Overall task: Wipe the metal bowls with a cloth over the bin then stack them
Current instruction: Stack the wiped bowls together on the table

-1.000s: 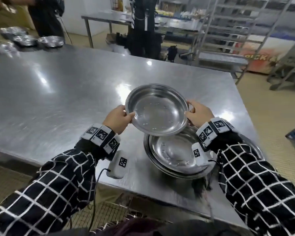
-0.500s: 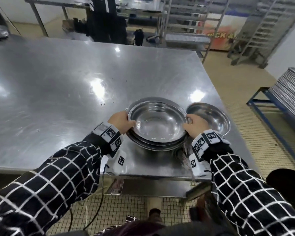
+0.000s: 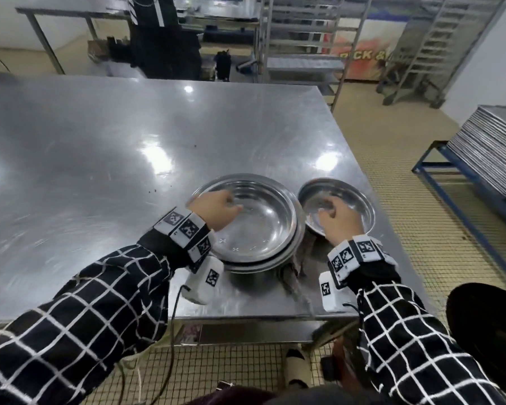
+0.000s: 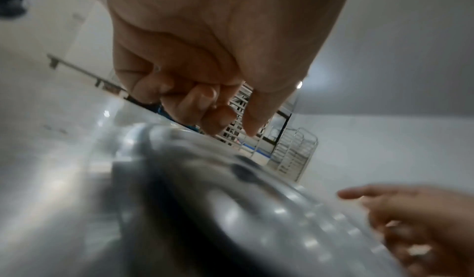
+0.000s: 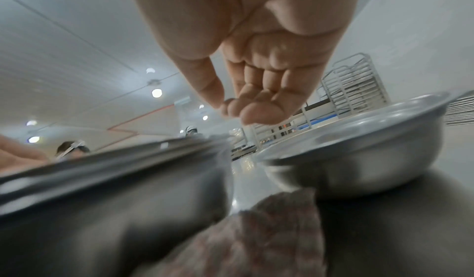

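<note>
The bowl carried a second ago now sits on the stack (image 3: 247, 229), and the left hand (image 3: 214, 213) has let go, hovering loosely curled and empty over its near-left rim, so that bowl looks done. Right of it, the cloth (image 3: 300, 258) lies between the stack of three or so bowls and one single bowl (image 3: 345, 200). The right hand (image 3: 341, 222), relaxed and empty, is above the single bowl.

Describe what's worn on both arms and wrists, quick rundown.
Both arms wear black sleeves with a white grid check. Each wrist carries a black band faced with white blocks printed with black square markers, left and right. A white camera pod with one marker hangs under each wrist; a thin dark cable trails from the left one. Hands are bare.
</note>
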